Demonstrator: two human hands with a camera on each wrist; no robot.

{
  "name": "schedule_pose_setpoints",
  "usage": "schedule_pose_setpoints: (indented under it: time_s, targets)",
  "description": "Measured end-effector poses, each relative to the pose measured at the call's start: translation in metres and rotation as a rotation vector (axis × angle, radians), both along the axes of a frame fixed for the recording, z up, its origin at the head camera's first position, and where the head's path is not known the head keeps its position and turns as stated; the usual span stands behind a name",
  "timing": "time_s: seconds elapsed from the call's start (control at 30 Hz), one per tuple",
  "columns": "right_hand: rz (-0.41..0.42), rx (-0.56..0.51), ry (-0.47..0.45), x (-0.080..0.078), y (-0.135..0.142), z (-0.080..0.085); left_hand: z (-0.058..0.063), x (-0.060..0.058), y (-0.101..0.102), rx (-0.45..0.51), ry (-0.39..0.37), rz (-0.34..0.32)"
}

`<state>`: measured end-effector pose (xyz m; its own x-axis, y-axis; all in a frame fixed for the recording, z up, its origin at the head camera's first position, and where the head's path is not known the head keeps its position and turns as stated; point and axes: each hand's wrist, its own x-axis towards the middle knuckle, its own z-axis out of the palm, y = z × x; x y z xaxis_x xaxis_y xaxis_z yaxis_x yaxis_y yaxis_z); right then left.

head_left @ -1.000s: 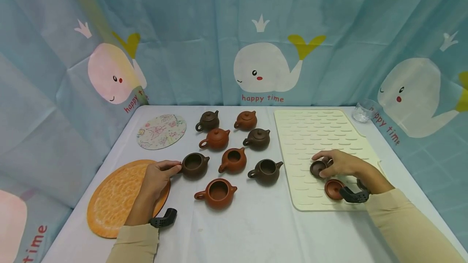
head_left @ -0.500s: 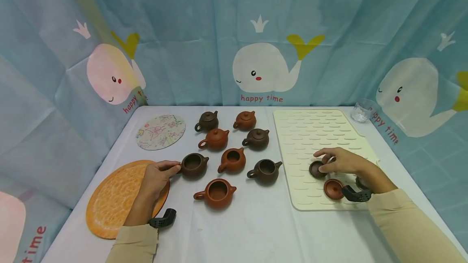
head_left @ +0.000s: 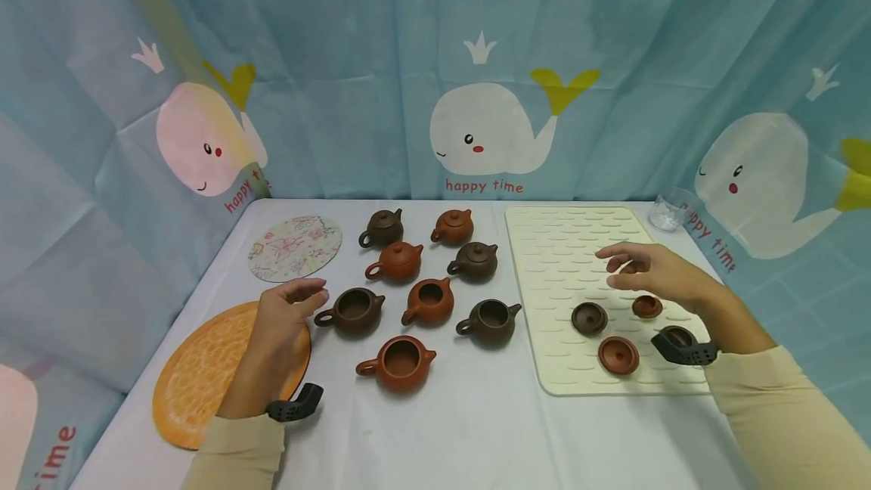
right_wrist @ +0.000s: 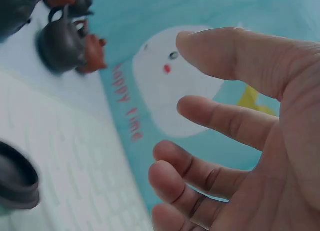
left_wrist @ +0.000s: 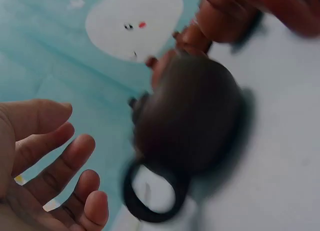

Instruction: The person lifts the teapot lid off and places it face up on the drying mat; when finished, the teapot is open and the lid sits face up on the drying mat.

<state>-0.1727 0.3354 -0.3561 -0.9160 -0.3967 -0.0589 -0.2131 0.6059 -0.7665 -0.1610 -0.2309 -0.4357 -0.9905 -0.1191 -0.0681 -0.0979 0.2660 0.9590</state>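
My left hand (head_left: 286, 312) hovers just left of a dark brown lidless teapot (head_left: 358, 330), its fingers loosely bent and holding nothing. In the left wrist view that teapot (left_wrist: 195, 111) stands with its ring handle apart from the fingers. My right hand (head_left: 656, 274) is raised over the cream mat (head_left: 571, 248), fingers relaxed, nothing in them. Below it on the mat lie a dark teapot lid (head_left: 589, 318), a reddish lid (head_left: 618, 355), a smaller reddish lid (head_left: 646, 307) and another dark lid (head_left: 679, 336), partly behind the wrist camera. In the right wrist view a dark lid (right_wrist: 15, 178) shows at the left edge.
Right of the dark pot stand two reddish lidless teapots (head_left: 430, 305) and another dark one (head_left: 491, 325). Several lidded teapots (head_left: 398, 263) are behind them. An orange round mat (head_left: 197, 384) and a floral round mat (head_left: 296, 248) lie left; a clear glass (head_left: 668, 214) stands back right.
The left hand has let go of the dark teapot's handle and drawn away leftward. The right hand has released the dark lid on the mat and lifted up and away from it.
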Motion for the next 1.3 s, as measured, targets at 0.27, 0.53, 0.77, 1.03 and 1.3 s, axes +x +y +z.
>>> schedule_pose_setpoints:
  time_s: [0.27, 0.53, 0.77, 1.03, 1.3]
  targets:
    - [0.060, -0.056, 0.088, 0.004, -0.014, 0.037, 0.038, -0.011, 0.017, -0.103, 0.167, -0.095]
    - [0.055, -0.126, 0.141, -0.001, -0.029, 0.061, 0.064, -0.028, 0.043, -0.090, 0.257, -0.175]
    - [0.078, -0.218, 0.102, -0.013, -0.048, 0.069, 0.079, -0.042, 0.084, 0.025, 0.277, -0.263]
    - [0.108, -0.283, 0.066, -0.042, -0.070, 0.060, 0.076, -0.071, 0.125, 0.083, 0.163, -0.276]
    - [0.129, -0.284, 0.026, -0.076, -0.093, 0.034, 0.062, -0.099, 0.148, 0.142, -0.040, -0.243]
